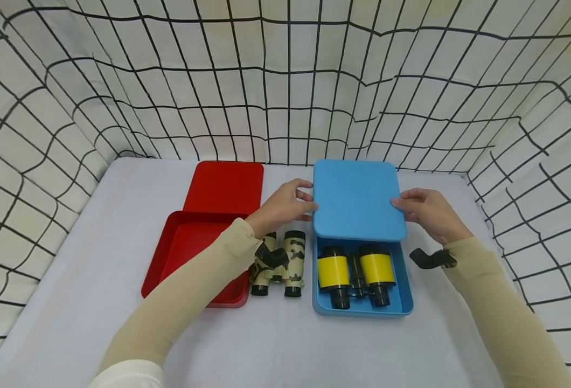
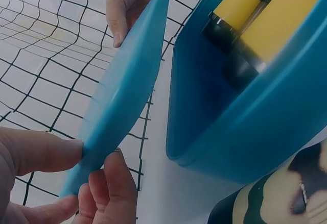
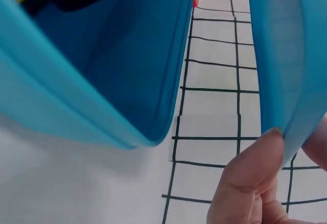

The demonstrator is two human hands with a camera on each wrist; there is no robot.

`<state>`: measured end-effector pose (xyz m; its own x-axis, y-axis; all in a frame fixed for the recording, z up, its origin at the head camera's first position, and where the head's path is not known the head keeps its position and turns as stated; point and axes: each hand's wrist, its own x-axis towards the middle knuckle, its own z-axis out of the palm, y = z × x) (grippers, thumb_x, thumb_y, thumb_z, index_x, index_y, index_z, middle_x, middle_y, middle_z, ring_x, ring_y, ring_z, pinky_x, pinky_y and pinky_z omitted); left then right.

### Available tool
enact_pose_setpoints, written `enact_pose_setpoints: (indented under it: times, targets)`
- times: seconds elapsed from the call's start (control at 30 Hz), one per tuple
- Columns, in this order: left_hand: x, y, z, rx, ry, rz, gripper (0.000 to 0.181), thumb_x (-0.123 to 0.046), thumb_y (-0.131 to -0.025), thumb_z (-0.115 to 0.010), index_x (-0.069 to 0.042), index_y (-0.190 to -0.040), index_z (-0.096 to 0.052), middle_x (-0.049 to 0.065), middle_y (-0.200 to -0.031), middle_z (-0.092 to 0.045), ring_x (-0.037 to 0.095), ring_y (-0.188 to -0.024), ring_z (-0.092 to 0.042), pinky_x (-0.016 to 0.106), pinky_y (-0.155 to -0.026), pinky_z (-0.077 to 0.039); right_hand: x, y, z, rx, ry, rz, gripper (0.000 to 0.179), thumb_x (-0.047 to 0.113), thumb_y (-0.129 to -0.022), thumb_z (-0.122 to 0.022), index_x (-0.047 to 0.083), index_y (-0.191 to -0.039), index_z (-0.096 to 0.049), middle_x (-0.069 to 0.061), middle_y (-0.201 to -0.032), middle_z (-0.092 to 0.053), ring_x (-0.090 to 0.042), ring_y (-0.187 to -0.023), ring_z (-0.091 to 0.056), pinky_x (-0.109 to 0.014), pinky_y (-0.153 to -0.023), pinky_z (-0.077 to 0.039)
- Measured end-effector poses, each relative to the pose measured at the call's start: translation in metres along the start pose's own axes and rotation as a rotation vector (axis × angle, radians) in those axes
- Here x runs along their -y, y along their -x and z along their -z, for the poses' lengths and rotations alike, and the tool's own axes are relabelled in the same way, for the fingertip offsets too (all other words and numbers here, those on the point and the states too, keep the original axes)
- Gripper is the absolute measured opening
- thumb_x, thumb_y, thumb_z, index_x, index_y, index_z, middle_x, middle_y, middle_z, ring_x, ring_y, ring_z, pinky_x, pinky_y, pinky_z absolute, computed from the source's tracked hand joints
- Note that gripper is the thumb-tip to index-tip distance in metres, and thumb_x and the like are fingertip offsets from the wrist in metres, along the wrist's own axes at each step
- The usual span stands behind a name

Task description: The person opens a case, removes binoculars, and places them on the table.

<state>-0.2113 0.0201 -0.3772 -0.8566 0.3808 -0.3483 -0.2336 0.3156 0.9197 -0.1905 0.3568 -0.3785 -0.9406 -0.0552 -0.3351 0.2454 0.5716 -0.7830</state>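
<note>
Both hands hold a blue lid (image 1: 358,199) by its opposite side edges, above the far part of a blue box (image 1: 402,302). My left hand (image 1: 285,205) pinches its left edge; in the left wrist view the thumb and fingers (image 2: 120,183) grip the rim. On the other side my right hand (image 1: 426,210) pinches the right edge, thumb on top. Inside the box lie yellow-and-black binoculars (image 1: 334,272), their far ends close to the lid's near edge. The left wrist view has the lid tilted and apart from the box wall (image 2: 245,132).
Camouflage binoculars (image 1: 294,264) lie on the white table (image 1: 285,345) left of the blue box, partly under my left wrist. Farther left stands an open red box (image 1: 169,253) with a red lid (image 1: 227,186) behind it. A black-grid white backdrop (image 1: 285,86) surrounds the table.
</note>
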Motion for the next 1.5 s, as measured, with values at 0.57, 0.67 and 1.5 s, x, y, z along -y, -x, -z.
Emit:
enact_pose_setpoints:
  times: [0.57,0.67,1.5]
  targets:
    - [-0.005,-0.016,0.001,-0.012,0.026,0.012,0.061,-0.011,-0.101,-0.065,-0.011,-0.155,-0.038,0.018,-0.135,-0.058,0.033,-0.115,-0.068,0.049,-0.102,-0.057,-0.004,-0.015,0.003,-0.015,-0.001,0.009,0.072,0.055,-0.100,-0.060,0.000,-0.143,-0.048,-0.022,-0.145,-0.055,-0.033,-0.123,-0.064,-0.049,-0.114,-0.048]
    - [-0.004,-0.020,0.002,-0.014,0.023,0.012,0.060,-0.011,-0.101,-0.065,-0.011,-0.155,-0.039,0.018,-0.135,-0.059,0.033,-0.115,-0.069,0.048,-0.101,-0.057,-0.003,-0.019,0.003,-0.019,-0.012,0.002,0.073,0.056,-0.099,-0.061,0.000,-0.144,-0.048,-0.022,-0.145,-0.055,-0.033,-0.124,-0.064,-0.049,-0.114,-0.049]
    - [0.004,-0.047,0.008,-0.049,0.004,0.036,0.059,-0.012,-0.100,-0.067,-0.012,-0.154,-0.042,0.018,-0.137,-0.060,0.033,-0.115,-0.068,0.046,-0.100,-0.059,-0.006,-0.043,0.001,-0.025,-0.041,0.011,0.066,0.047,-0.101,-0.063,-0.002,-0.143,-0.049,-0.023,-0.144,-0.054,-0.031,-0.123,-0.064,-0.046,-0.111,-0.051]
